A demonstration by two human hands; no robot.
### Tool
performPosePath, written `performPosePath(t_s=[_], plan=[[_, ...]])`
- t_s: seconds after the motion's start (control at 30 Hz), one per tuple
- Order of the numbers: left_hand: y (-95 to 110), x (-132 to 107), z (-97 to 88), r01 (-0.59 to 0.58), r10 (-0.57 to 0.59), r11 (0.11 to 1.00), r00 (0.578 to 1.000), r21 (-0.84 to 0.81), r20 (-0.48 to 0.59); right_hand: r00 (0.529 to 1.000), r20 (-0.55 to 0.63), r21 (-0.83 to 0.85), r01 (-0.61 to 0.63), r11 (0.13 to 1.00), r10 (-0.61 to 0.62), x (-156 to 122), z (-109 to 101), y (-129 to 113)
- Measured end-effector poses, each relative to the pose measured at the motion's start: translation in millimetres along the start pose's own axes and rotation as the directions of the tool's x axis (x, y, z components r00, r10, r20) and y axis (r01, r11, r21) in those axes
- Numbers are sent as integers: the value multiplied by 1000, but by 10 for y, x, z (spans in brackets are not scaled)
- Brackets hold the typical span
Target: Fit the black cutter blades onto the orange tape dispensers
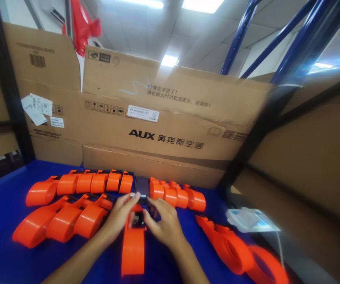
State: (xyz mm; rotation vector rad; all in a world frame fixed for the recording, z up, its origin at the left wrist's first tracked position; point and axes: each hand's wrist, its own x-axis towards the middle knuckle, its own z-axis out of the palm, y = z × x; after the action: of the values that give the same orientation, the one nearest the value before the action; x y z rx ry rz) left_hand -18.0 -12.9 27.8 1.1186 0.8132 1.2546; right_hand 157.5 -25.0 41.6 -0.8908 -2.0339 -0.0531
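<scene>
My left hand and my right hand meet at the middle of the blue surface. Between them is an orange band with a glossy black piece at its upper end, its wide loop hanging toward me. My left thumb presses at the lower edge of a dark rectangular device just beyond the band; the other left fingers are mostly hidden. My right thumb and fingers are bent round the band's black end from the right. Exactly where the fingertips touch is partly hidden.
Several orange bands with black ends stand in two rows at left, and more at right. Larger orange loops lie near the right edge, by a white item with a cable. A cardboard wall closes the back.
</scene>
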Motion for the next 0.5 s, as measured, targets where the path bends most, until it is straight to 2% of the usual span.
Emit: performPosePath(t_s=[0.23, 0.5], plan=[[18, -39, 3, -60, 55, 995, 996, 80, 71, 998, -16, 78, -60, 995, 62, -12, 23, -46], [11, -40, 6, -24, 20, 999, 997, 48, 78, 998, -12, 89, -55, 995, 57, 10, 8, -63]])
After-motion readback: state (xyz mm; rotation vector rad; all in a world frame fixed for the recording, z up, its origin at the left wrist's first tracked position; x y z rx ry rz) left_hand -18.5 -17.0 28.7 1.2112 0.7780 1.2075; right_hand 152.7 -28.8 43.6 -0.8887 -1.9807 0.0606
